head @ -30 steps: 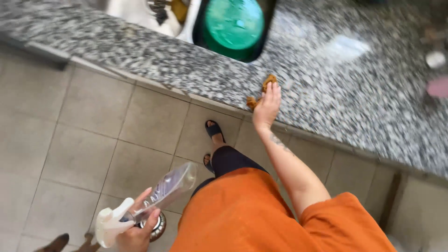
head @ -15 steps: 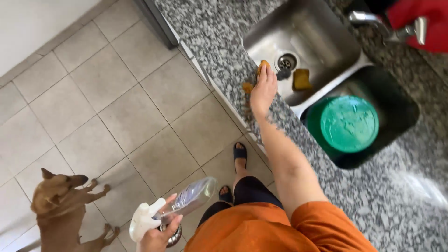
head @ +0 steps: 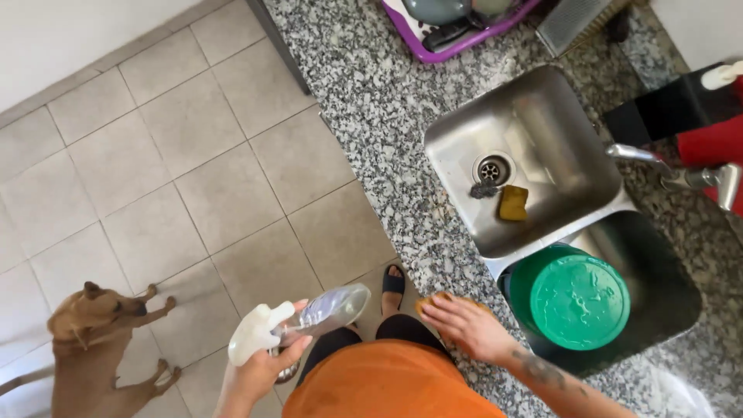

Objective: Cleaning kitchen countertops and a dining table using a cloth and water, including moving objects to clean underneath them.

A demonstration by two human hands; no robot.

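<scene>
My left hand grips a clear spray bottle with a white trigger head, held over the tiled floor. My right hand lies flat on an orange-yellow sponge and presses it against the speckled granite counter near its front edge. Only the sponge's edge shows under my fingers. Just right of that hand a green bucket stands in the lower steel sink basin.
The upper sink basin holds a second yellow sponge beside the drain, with a tap at its right. A purple dish tray sits at the counter's far end. A brown dog stands on the floor tiles.
My right hand with the sponge has slid along the counter edge from beside the upper basin to next to the green bucket. The view has shifted. The spray bottle stays in my left hand.
</scene>
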